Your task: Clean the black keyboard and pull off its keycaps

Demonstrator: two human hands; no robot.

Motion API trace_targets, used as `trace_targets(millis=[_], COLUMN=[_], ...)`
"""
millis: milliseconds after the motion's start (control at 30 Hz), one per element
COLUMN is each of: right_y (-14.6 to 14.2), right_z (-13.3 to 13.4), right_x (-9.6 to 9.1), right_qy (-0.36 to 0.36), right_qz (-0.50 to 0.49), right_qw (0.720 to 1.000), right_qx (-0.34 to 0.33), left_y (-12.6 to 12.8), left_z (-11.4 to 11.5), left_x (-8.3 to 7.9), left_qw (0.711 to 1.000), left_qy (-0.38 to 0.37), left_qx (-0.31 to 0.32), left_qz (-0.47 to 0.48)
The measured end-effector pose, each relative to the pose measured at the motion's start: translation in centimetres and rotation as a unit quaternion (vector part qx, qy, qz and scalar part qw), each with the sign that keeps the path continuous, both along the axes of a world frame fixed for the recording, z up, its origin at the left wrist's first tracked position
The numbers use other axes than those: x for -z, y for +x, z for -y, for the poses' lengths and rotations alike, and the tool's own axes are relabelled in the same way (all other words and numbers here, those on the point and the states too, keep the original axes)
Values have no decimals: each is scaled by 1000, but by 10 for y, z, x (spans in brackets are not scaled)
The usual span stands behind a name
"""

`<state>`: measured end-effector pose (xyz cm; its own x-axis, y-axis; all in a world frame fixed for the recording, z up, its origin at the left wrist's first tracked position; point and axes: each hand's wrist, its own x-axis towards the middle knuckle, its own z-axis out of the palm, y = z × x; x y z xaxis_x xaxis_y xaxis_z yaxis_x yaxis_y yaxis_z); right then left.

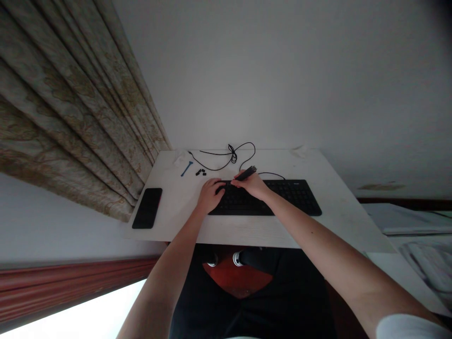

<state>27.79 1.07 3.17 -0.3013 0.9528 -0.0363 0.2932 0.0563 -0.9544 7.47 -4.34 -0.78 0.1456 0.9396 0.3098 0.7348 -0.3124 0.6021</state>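
A black keyboard [282, 197] lies on a white desk [247, 230]. My left hand [209, 195] rests on the keyboard's left end, fingers curled down onto the keys and pinched near its top edge. My right hand [253, 184] is just right of it, closed around a dark pen-like tool [246, 173] whose tip points down at the keys near my left fingers. A few small black keycaps [201, 172] lie loose on the desk behind the keyboard, beside a blue tool [186, 168].
A black phone [147, 207] lies at the desk's left front. A black cable [229, 155] loops at the back. A patterned curtain [77, 117] hangs at left. A bed edge [416, 235] is at right. My legs and a red stool [236, 280] show below.
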Motion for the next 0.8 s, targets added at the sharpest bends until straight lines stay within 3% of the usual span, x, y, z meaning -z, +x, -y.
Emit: trace_targets(millis=[167, 433, 533, 633, 733, 800], right_y=[-3, -15, -18, -18, -14, -11], right_z=[15, 35, 33, 24, 15, 11], right_x=[6, 22, 21, 18, 15, 12], right_qy=[59, 47, 72, 21, -29, -14], right_qz=[42, 4, -3, -66, -114, -83], right_qw=[994, 985, 983, 984, 986, 993], right_qx=[77, 165, 170, 161, 119, 82], left_y=[0, 0, 1, 1, 1, 1], left_z=[1, 1, 1, 1, 2, 1], left_x=[-1, -1, -2, -2, -2, -2], left_qw=[1000, 1000, 1000, 1000, 1000, 1000], left_qy=[2, 8, 9, 6, 0, -3], left_qx=[-1, 4, 7, 7, 4, 4], left_qz=[-4, -16, -19, -17, -15, -14])
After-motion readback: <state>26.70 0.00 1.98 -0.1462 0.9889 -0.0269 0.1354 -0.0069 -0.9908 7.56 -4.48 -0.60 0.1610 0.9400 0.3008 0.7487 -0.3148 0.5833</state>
